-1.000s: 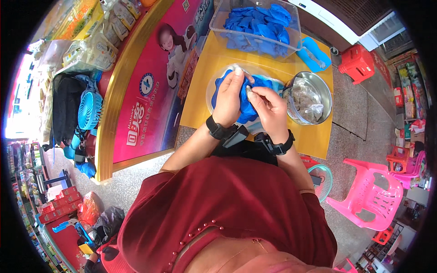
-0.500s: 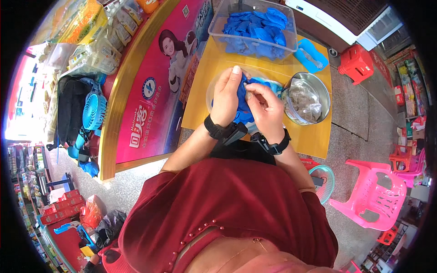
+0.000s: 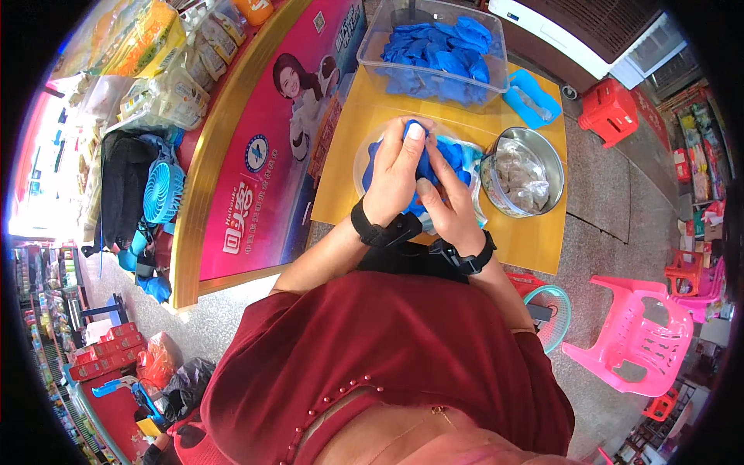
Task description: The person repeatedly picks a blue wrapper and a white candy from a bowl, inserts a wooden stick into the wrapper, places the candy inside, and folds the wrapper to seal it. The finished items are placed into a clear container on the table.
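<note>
Above a round translucent bowl (image 3: 361, 167), both my hands meet around a soft blue piece (image 3: 423, 168) that looks like thin cloth or film. My left hand (image 3: 394, 174) closes on it with the thumb up, and a bit of blue shows by the thumb tip. From the other side my right hand (image 3: 456, 205) presses its thumb and fingers against the same piece, hiding much of it. More blue pieces (image 3: 457, 152) lie in the bowl beneath, beside something white and light blue. Right of the bowl, a round metal tin (image 3: 552, 167) holds small greyish lumps in clear plastic.
On the yellow tabletop (image 3: 535, 240) stands a clear plastic bin (image 3: 496, 81) heaped with blue pieces. A light blue open-topped holder (image 3: 535, 97) lies beside it. A pink-panelled counter (image 3: 256, 178) borders the left. A pink chair (image 3: 639, 333) and a red stool (image 3: 608, 112) stand to the right.
My right hand has moved down slightly and its fingers have straightened along the blue piece. My left hand has tilted right, and blue now shows at its thumb tip.
</note>
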`<state>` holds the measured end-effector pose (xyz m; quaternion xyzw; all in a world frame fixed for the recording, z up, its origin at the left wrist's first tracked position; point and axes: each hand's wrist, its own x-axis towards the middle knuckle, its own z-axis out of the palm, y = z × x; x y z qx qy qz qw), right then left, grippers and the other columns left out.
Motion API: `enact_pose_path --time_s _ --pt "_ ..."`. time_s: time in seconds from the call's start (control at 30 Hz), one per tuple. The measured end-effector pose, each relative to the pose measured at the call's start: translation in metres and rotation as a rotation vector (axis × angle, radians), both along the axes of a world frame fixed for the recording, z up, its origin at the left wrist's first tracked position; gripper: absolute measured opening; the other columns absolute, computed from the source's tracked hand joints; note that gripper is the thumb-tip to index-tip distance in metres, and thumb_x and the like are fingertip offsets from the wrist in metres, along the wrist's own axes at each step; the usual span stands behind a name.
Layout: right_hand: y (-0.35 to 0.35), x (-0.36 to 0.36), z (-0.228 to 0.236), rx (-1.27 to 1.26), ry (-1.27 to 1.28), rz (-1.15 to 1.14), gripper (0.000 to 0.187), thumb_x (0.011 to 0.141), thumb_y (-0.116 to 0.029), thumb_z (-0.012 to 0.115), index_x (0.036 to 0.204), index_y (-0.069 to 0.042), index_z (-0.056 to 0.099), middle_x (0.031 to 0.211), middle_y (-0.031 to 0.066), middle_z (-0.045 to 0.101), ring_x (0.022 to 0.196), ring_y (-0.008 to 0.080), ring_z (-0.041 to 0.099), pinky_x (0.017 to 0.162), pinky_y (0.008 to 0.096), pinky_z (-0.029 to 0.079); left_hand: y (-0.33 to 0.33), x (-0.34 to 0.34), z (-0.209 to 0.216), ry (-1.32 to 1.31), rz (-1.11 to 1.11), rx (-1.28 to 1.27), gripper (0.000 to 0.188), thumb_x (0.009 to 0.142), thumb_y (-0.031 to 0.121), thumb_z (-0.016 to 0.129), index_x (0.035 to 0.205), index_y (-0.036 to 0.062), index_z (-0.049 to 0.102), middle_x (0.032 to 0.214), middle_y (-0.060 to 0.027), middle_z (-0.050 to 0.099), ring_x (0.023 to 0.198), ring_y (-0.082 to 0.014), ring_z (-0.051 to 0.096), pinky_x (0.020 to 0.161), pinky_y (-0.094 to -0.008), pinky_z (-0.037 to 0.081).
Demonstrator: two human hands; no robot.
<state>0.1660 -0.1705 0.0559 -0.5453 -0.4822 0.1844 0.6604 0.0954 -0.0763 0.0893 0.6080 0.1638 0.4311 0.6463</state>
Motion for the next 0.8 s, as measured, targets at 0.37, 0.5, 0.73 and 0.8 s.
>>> enact_pose_path --time_s 0.37,0.5,0.73,0.8 --pt "0.001 0.011 0.012 -0.011 0.117 -0.029 0.033 0.083 -0.007 0.075 0.114 -0.001 0.064 0.084 0.0019 0.063 0.069 0.0059 0.056 0.062 0.0208 0.047 0.010 0.004 -0.004 -0.157 -0.022 -0.310 0.022 0.103 0.026 0.048 0.099 0.0061 0.056 0.091 0.0003 0.056 0.083 -0.0084 0.051 0.076 -0.0242 0.043" --pt "-0.005 0.022 0.009 -0.088 0.316 -0.115 0.017 0.088 -0.006 0.071 0.103 -0.001 0.067 0.085 0.0011 0.064 0.069 0.0054 0.059 0.058 0.0206 0.048 0.023 -0.001 -0.005 -0.121 -0.064 -0.117 0.025 0.092 0.010 0.066 0.113 0.0067 0.053 0.103 -0.0037 0.059 0.092 -0.0119 0.056 0.084 -0.0271 0.046" --pt "-0.016 0.040 0.024 -0.109 0.204 -0.130 0.011 0.093 -0.011 0.065 0.097 -0.001 0.062 0.082 0.0002 0.058 0.069 0.0061 0.051 0.061 0.0213 0.041 0.037 -0.019 -0.007 0.060 -0.313 0.514 0.023 0.083 -0.002 0.071 0.102 0.0012 0.059 0.105 -0.0150 0.067 0.099 -0.0221 0.065 0.086 -0.0357 0.052" --pt "-0.013 0.040 0.025 -0.084 0.035 -0.191 0.011 0.093 -0.011 0.064 0.095 -0.001 0.059 0.083 0.0019 0.058 0.071 0.0080 0.051 0.063 0.0229 0.041 0.037 -0.016 -0.008 0.046 -0.302 0.484 0.019 0.084 -0.003 0.070 0.100 0.0001 0.060 0.099 -0.0137 0.068 0.094 -0.0215 0.065 0.084 -0.0348 0.052"
